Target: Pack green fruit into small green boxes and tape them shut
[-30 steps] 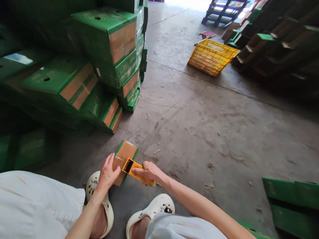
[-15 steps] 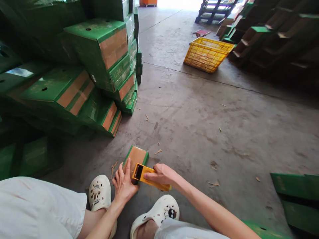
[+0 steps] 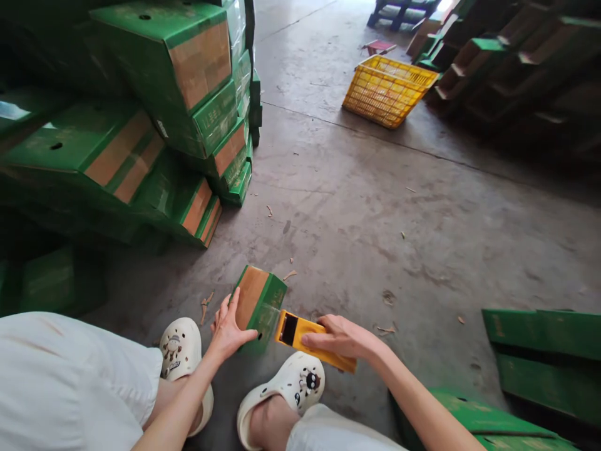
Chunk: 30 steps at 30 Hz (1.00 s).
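My left hand (image 3: 231,329) grips a small green cardboard box (image 3: 273,294) with a brown band on top. Its fingers lie along the box's left side, and the thumb rests on the near end by a small hole. The box is on the floor in front of my feet, slightly tilted. In my right hand (image 3: 342,338) is a yellow tape dispenser (image 3: 312,338) with a dark window, the fingers wrapped round it. The dispenser's front end is just right of the box. A clear strip of tape seems to run between the two.
Stacked green boxes (image 3: 197,75) rise at the left. A yellow plastic crate (image 3: 389,91) tilts on the concrete floor (image 3: 338,207) ahead, near a small red stool (image 3: 379,47). More green cartons (image 3: 539,335) lie at right. My white clogs (image 3: 286,382) flank the work spot.
My right hand has moved the tape dispenser rightward, off the box's top. The box has turned so its green right side shows. My left thumb has spread onto its near end.
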Tool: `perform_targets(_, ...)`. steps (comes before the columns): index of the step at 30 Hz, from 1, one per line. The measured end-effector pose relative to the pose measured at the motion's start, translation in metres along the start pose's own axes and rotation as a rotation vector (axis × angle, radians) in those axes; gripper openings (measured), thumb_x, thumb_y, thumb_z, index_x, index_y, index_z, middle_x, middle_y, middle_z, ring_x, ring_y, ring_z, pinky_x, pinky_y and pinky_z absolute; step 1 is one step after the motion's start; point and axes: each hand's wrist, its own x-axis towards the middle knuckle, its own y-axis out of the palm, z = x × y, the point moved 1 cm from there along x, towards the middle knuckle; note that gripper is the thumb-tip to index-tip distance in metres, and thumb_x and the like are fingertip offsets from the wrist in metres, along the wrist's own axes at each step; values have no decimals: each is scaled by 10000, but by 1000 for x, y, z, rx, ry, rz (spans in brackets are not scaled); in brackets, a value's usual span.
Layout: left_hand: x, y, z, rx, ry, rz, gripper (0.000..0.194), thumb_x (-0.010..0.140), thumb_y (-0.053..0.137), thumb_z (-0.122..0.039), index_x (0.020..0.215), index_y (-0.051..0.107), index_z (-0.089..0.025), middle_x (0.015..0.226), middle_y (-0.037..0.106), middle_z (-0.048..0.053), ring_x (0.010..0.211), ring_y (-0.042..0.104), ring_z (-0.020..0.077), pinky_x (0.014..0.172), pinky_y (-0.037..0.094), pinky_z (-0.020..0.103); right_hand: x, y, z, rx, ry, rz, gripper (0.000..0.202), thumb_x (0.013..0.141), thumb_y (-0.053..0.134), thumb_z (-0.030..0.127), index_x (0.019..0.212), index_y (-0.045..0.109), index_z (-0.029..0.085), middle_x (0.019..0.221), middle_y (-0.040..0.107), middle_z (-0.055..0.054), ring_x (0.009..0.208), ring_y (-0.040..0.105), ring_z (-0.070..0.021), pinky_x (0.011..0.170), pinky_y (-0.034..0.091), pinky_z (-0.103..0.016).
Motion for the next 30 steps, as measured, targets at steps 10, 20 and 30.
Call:
perform_targets(10,31,-14,44,-331,127,41,1154,627,839,-321,1661,328,-327,1652,403,107,1519,420,377,1262,319,547,-20,-13,-26,32,89,34,567,835,646,742,954,704,190,954,761,-63,833,667,-230,605,351,-282)
perform_targets(20,34,-7,52,-306,56,69,1171,616,878,-348,1656,340,-379,1706,345,94,1585,302,426,1277,258,610,58,26,6,-225,283,-62,447,906,662,596,1008,784,179,1055,794,-157,946,747,-289,665,448,-288)
perform_targets(30,61,-38,94,-838,-235,254,972,807,728,-669,1639,400,-285,1582,578,78,1426,582,307,1166,492,427,95,36,46,-169,115,-107,494,943,625,641,1052,763,180,1073,790,-138,942,732,-252,655,413,-272)
